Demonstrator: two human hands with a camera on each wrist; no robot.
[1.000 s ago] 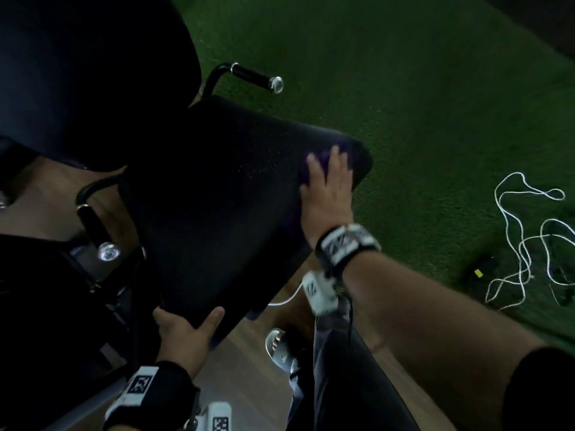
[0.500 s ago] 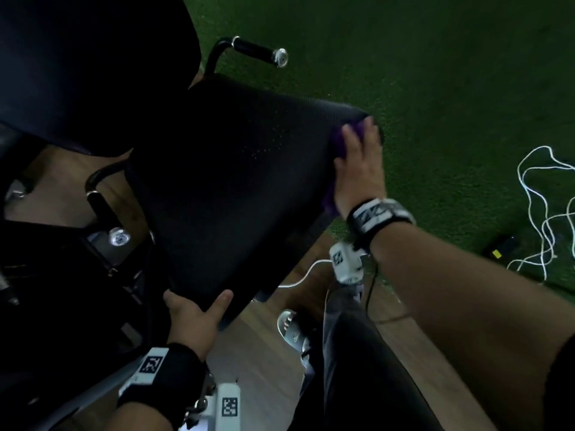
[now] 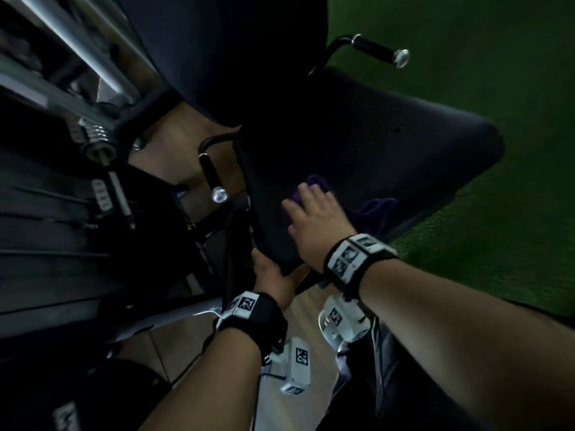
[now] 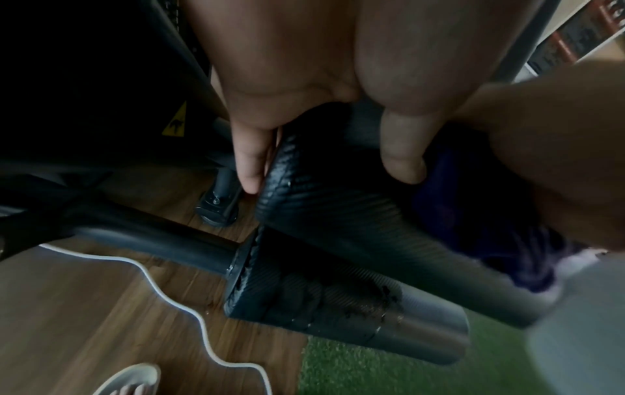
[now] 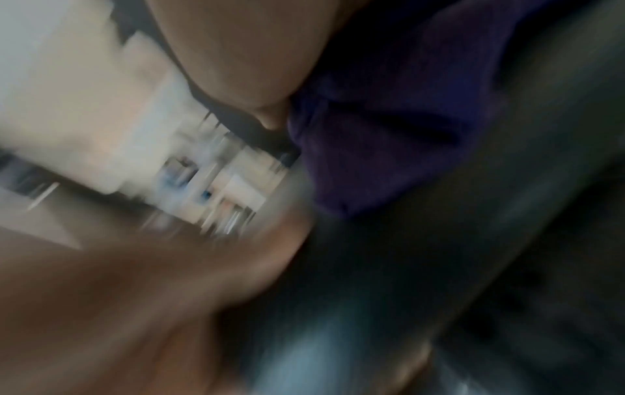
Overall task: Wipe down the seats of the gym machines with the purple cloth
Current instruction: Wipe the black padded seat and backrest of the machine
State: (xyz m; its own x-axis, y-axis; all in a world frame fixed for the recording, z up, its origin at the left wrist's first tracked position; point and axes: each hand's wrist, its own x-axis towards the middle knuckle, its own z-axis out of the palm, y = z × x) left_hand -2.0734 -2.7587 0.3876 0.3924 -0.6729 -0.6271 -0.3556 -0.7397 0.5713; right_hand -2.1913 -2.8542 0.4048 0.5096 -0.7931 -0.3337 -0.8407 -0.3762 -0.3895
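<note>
The black padded seat (image 3: pixel 389 144) of a gym machine fills the middle of the head view. My right hand (image 3: pixel 314 216) lies flat on the purple cloth (image 3: pixel 373 209) and presses it onto the seat's near part, fingers straight. The cloth (image 5: pixel 389 128) shows as a dark purple fold beside my palm in the blurred right wrist view. My left hand (image 3: pixel 273 275) grips the seat's near corner, thumb on top and fingers under the edge. In the left wrist view the fingers (image 4: pixel 250 160) clamp the textured seat edge (image 4: pixel 304 192), and the cloth (image 4: pixel 473 213) lies just beyond.
The black backrest (image 3: pixel 217 51) rises at upper left. Two side handles (image 3: pixel 379 51) (image 3: pixel 211 178) flank the seat. Steel frame bars and a weight stack (image 3: pixel 46 228) stand to the left. Green turf (image 3: pixel 497 73) lies to the right, wooden floor (image 4: pixel 101 307) with a white cable (image 4: pixel 176 294) below.
My right hand has swept the cloth from the seat's far right edge back to its near part, close to my left hand. The left hand keeps its grip on the corner.
</note>
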